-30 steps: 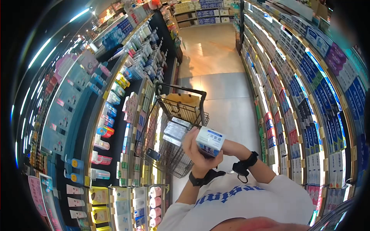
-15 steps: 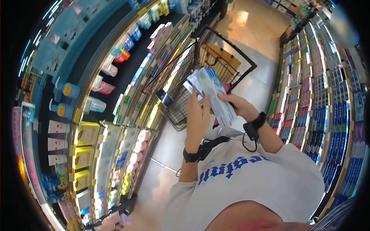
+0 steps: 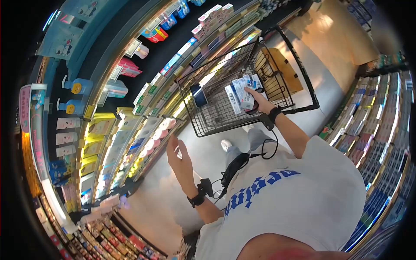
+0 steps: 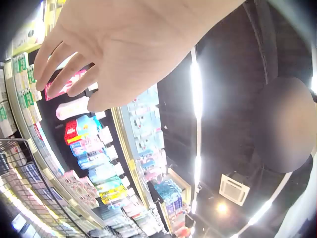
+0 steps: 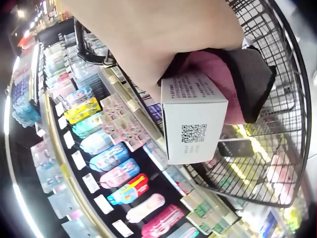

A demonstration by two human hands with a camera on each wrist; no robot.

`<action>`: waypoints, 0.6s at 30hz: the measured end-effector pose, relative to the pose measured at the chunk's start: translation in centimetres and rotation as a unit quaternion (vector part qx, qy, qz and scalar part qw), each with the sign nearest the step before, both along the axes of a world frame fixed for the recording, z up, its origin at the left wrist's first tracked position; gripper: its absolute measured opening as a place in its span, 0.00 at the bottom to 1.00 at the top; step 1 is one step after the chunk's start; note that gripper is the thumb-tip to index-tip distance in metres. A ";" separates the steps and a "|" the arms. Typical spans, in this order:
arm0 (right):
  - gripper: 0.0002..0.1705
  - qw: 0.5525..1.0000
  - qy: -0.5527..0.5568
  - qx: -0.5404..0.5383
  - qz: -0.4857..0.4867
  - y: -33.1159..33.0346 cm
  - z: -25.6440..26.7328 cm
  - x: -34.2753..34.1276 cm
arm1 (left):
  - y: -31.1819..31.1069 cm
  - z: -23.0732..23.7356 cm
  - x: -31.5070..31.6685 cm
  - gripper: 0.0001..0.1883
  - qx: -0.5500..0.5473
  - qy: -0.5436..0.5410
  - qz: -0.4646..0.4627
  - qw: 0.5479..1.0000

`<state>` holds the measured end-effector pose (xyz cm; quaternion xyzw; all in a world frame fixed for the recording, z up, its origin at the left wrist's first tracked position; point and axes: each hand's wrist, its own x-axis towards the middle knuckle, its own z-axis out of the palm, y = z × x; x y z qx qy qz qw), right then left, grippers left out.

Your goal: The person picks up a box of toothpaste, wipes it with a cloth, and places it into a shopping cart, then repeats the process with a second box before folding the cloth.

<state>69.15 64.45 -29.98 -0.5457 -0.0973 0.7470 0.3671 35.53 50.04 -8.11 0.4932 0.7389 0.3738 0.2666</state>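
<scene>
My right hand (image 3: 260, 100) grips a white box (image 5: 193, 129) with a QR code on its end, over the basket of a black wire shopping cart (image 3: 212, 119). Beside that box, a pink and grey fabric item (image 5: 223, 82) with black edging lies under the hand in the right wrist view. Other white and blue boxes (image 3: 232, 99) overlap the held one in the head view. Away from the cart, my left hand (image 3: 180, 162) is raised over the floor, its fingers extended and nothing in them. The left wrist view shows that palm near shelf goods.
A dark phone (image 3: 199, 95) sits at the cart's far left end, and a brown paper bag (image 3: 286, 71) stands by its handle. Stocked shelves line the left, with blue pump bottles (image 3: 78, 86). More shelves (image 3: 368, 125) flank the right side.
Both hands held the boxes before; my left hand has let go and moved left and down. The right hand has carried the box to the cart basket. The view has turned.
</scene>
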 end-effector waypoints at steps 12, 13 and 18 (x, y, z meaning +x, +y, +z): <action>0.44 0.850 -0.434 0.184 0.235 3.8 -13.1 -0.9 | -8.5 2.4 4.4 0.20 -0.022 0.022 0.213 0.977; 0.39 0.844 -0.437 0.198 0.239 3.7 -13.2 -1.0 | -9.9 2.4 4.3 0.20 -0.019 0.016 0.227 0.973; 0.27 0.884 -0.370 0.186 0.215 3.7 -12.4 -3.7 | -17.8 2.0 2.6 0.20 -0.006 0.004 0.319 0.948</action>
